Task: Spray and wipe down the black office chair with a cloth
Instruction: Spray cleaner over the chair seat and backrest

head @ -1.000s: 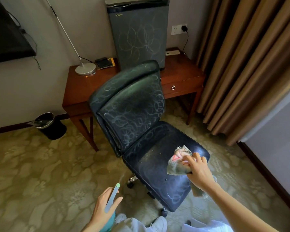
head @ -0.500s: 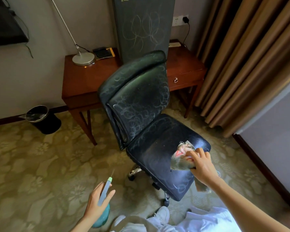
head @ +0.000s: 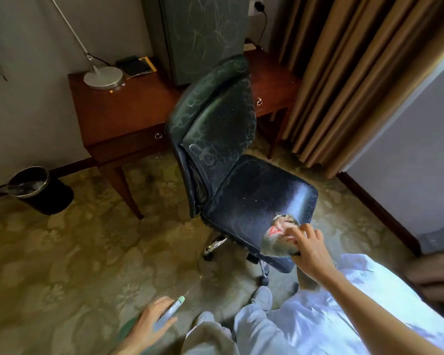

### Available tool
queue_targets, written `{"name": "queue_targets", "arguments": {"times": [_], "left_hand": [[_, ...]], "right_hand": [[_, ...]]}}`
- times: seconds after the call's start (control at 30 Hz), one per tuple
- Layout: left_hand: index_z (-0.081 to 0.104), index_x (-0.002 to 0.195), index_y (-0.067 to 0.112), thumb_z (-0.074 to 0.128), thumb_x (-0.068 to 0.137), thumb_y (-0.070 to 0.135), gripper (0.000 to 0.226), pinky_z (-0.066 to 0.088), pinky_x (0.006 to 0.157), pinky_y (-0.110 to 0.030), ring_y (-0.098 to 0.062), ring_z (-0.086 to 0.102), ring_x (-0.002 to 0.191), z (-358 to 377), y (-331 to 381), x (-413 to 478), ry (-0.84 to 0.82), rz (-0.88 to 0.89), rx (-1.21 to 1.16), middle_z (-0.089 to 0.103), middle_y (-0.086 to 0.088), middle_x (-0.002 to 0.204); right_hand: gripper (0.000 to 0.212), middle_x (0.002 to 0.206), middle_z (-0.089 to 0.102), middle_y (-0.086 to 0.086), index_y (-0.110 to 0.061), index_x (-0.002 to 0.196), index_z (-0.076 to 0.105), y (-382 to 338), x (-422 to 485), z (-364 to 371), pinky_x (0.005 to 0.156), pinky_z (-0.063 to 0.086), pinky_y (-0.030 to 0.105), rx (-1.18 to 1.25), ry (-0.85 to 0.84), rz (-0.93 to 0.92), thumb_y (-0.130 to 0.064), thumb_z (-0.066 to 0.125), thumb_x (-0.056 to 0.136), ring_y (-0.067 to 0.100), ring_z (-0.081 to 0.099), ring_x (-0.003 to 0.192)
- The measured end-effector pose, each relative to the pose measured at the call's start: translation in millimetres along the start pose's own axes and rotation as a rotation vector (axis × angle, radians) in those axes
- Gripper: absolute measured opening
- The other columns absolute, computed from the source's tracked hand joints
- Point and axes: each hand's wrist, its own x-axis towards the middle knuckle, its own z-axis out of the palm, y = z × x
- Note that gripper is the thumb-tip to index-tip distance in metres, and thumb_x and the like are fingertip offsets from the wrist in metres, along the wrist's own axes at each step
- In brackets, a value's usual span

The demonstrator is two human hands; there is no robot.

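The black office chair [head: 244,190] stands on the carpet, its backrest covered in pale scribbles and its seat glossy with small specks. My right hand [head: 308,249] presses a crumpled grey cloth with red print [head: 277,237] onto the seat's front right corner. My left hand [head: 149,326] is low at the bottom of the view, closed around a spray bottle [head: 171,310] with a teal body and pale green nozzle that points up toward the chair.
A dark wooden desk [head: 128,116] stands behind the chair with a lamp base [head: 103,78] and a scribbled dark cabinet [head: 203,32] on it. A black bin [head: 39,189] sits at the left. Brown curtains [head: 356,73] hang at the right. My legs and shoes are below.
The view has shifted right and closer, so the chair appears more centred. My right hand has slid the cloth toward the seat's front corner. The spray bottle hand has dropped lower.
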Motion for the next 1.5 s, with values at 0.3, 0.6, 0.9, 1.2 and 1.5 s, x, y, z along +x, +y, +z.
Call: {"name": "queue_targets", "arguments": {"times": [0.3,0.6,0.9,1.2,1.5], "left_hand": [[0.057,0.100,0.038,0.077,0.075,0.020,0.037,0.042,0.071,-0.007,0.008,0.057,0.086,-8,-18,-13,-0.054,0.048,0.016,0.055,0.038,0.103],[0.060,0.104,0.026,0.076,0.080,0.018,0.030,0.042,0.062,-0.007,0.008,0.058,0.071,-14,10,-9,0.152,-0.020,-0.080,0.060,0.017,0.089],[0.061,0.096,0.020,0.066,0.081,0.027,0.018,0.045,0.059,-0.012,-0.001,0.057,0.066,-44,42,27,0.444,-0.068,-0.129,0.057,0.014,0.074],[0.063,0.103,0.016,0.058,0.084,0.043,0.033,0.050,0.067,-0.012,-0.001,0.061,0.074,-75,66,73,0.724,-0.085,-0.141,0.062,0.008,0.087],[0.062,0.102,0.017,0.066,0.085,0.026,0.020,0.048,0.066,-0.009,-0.007,0.062,0.075,-132,49,100,0.878,-0.174,-0.203,0.063,0.006,0.090]], "right_hand": [[0.075,0.102,0.048,0.007,-0.033,0.112,0.046,-6,-80,20,0.067,0.047,0.041,-0.037,-0.067,0.159,0.003,0.073,0.052,0.029,0.042,0.079],[0.068,0.104,0.048,0.008,-0.027,0.114,0.054,-18,-70,12,0.064,0.046,0.041,-0.071,-0.120,0.206,0.000,0.072,0.054,0.032,0.044,0.082],[0.051,0.115,0.044,0.005,-0.028,0.115,0.058,-72,41,-1,0.072,0.047,0.040,-0.071,-0.155,0.024,-0.007,0.069,0.069,0.029,0.040,0.095],[0.051,0.121,0.040,0.005,-0.025,0.120,0.053,-131,114,16,0.074,0.049,0.043,-0.005,-0.253,-0.186,-0.012,0.066,0.072,0.026,0.034,0.099],[0.056,0.132,0.033,0.002,-0.030,0.130,0.044,-229,169,54,0.089,0.048,0.039,-0.015,-0.347,-0.422,-0.027,0.067,0.079,0.025,0.032,0.114]]}}
